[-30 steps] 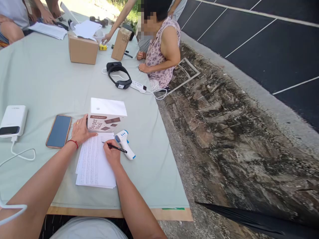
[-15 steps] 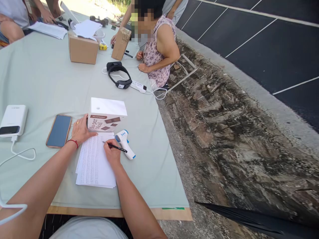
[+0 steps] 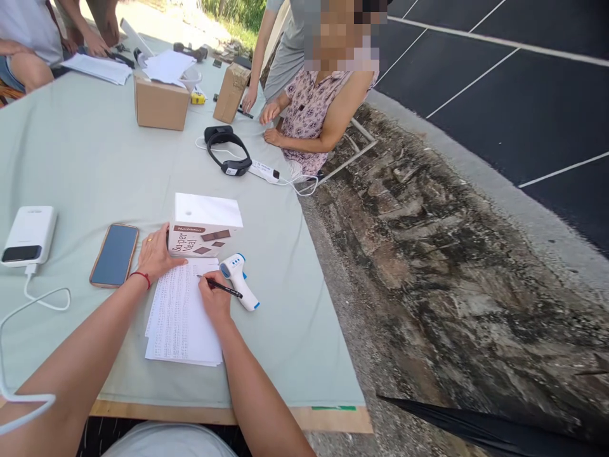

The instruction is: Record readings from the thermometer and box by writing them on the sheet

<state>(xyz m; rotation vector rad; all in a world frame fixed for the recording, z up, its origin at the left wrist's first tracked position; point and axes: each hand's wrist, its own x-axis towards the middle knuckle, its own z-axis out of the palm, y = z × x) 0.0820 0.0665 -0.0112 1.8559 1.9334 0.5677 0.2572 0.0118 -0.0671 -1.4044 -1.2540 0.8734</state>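
Note:
A black pen [image 3: 222, 287] is pinched in my right hand [image 3: 215, 299], its tip on the upper right part of the top sheet. Under it lies a stack of paper sheets [image 3: 183, 330] covered in columns of small writing. My left hand [image 3: 156, 254] rests flat with its thumb spread over the top edge of the paper. Its fingers lie against the left side of a white and brown "Super Meal" box [image 3: 208, 216], partly hidden there. A white and blue infrared thermometer [image 3: 241, 282] lies just right of my right hand. Left of my left hand is a phone [image 3: 114, 255].
A white power bank [image 3: 29, 235] with a cable sits at the left. Farther back are a black headset [image 3: 228, 151], a cardboard box [image 3: 160, 105] and a second, upright carton [image 3: 231, 93]. A person [image 3: 318, 114] sits at the table's right edge; others are at the far side.
The seated person has straightened up and turned, one hand lifted a little. The view has shifted slightly upward. My hands keep nearly the same place on the paper.

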